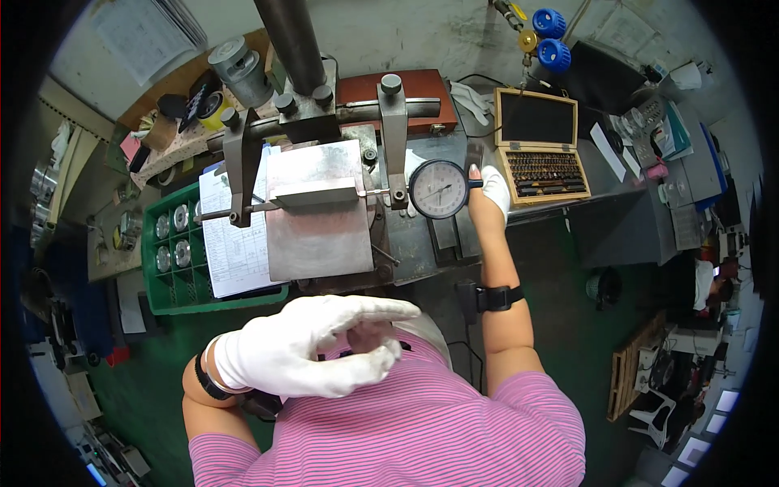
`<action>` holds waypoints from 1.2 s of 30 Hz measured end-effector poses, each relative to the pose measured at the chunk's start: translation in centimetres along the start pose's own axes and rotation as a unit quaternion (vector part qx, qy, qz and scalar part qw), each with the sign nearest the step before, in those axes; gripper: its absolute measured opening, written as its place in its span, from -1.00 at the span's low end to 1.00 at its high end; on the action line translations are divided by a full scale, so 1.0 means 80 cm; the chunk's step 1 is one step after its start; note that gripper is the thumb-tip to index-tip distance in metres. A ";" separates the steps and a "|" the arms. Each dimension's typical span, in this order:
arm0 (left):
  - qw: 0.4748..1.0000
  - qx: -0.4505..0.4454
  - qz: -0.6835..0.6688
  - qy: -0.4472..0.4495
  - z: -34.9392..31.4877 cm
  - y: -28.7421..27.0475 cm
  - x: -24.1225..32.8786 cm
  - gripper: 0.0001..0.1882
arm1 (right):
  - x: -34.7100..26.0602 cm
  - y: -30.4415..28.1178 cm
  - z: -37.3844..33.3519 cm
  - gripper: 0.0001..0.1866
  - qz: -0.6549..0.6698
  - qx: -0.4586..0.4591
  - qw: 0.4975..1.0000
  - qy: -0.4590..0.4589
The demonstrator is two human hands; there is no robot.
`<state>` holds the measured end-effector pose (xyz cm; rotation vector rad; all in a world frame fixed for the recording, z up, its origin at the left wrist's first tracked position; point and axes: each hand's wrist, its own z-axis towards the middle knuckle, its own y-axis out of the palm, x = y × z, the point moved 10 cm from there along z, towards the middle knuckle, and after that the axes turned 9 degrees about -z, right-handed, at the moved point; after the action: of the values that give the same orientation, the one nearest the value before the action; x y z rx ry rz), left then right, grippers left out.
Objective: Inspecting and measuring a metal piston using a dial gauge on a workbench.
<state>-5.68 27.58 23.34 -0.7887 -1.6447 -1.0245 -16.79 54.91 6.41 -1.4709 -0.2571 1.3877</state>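
Observation:
My left hand, in a white glove, is raised before my body, its thumb and index finger spread apart and other fingers curled; I see nothing held. My right hand, partly gloved with bare thumb tip, reaches out beside the dial gauge. Its fingers are closed and partly hidden; a blurred greyish shape shows at their tips. The gauge is fixed at the right end of a bench fixture with two clamp arms. A narrow metal bar lies between the arms, over a flat metal plate.
A green divided crate with metal rings and paper sheets stands left. An open wooden case of pin-like pieces lies right. Behind the fixture are a reddish-brown box and a thick upright column.

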 end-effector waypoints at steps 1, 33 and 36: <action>1.000 0.008 -0.012 -0.001 -0.002 -0.004 0.002 -0.46 | 0.042 0.018 0.000 -0.57 -0.073 -0.035 0.997 0.009; 0.961 0.224 -0.157 0.049 -0.096 -0.056 -0.012 -0.56 | -0.370 -0.088 0.026 -0.63 -0.245 -0.040 0.716 -0.652; 0.955 0.236 -0.173 0.054 -0.108 -0.062 -0.023 -0.54 | -0.379 -0.087 0.021 -0.58 -0.201 -0.037 0.699 -0.685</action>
<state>-5.91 17.60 21.54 -0.1258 -1.8680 -0.8358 -24.08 36.32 30.27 -0.0771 -1.4736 1.8252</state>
